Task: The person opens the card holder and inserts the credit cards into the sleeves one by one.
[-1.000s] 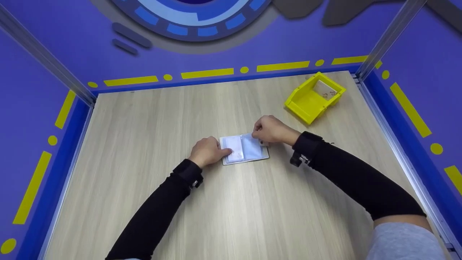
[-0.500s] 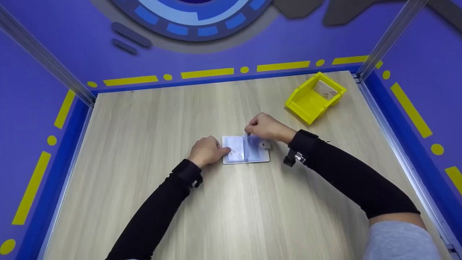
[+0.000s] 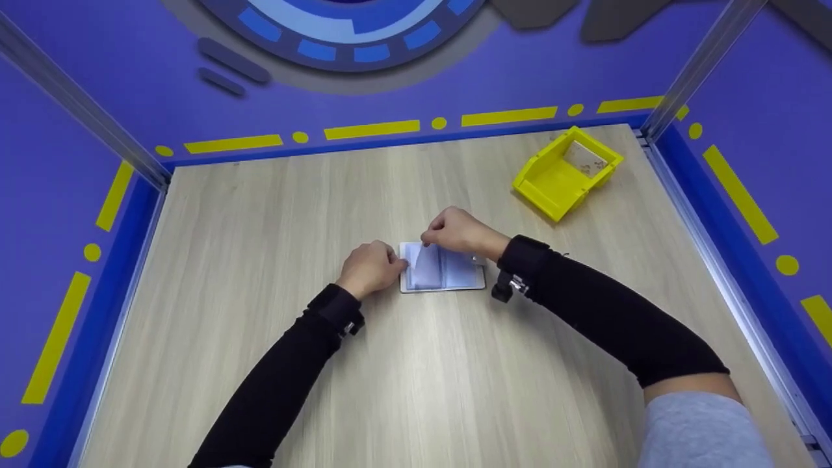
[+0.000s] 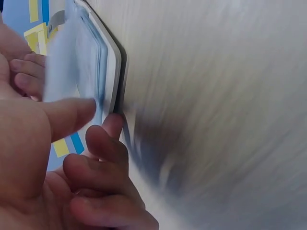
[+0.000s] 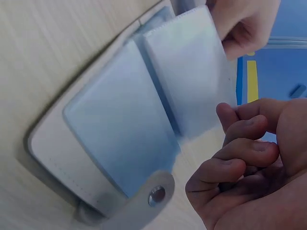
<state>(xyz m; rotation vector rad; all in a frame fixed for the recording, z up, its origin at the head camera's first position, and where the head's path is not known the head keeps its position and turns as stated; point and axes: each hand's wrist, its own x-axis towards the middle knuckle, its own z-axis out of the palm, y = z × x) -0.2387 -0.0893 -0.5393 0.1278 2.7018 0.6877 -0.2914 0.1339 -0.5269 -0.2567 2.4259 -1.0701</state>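
A small card holder [image 3: 480, 281] with a pale cover lies spread open on the table. My left hand [image 3: 370, 268] grips its left edge, the thumb over the pages and the index fingertip at the cover's rim in the left wrist view. Between the thumb and index finger of my right hand [image 3: 459, 231] is the edge of a clear plastic page [image 5: 187, 72], lifted and slanting over the left half. A second pale-blue sleeve [image 5: 120, 115] lies flat on the right half. The holder's strap [image 5: 144, 203], with a metal snap, sticks out at the right side.
At the back right stands a yellow bin [image 3: 541, 203], with a white card [image 3: 585, 158] bearing brown print leaning inside. Blue walls [image 3: 364, 107] with yellow markings enclose the wooden table [image 3: 273, 214] at the back and sides.
My right hand has moved left from the holder's right half, carrying the plastic page across the middle. The left thumb has drawn back to the holder's left edge.
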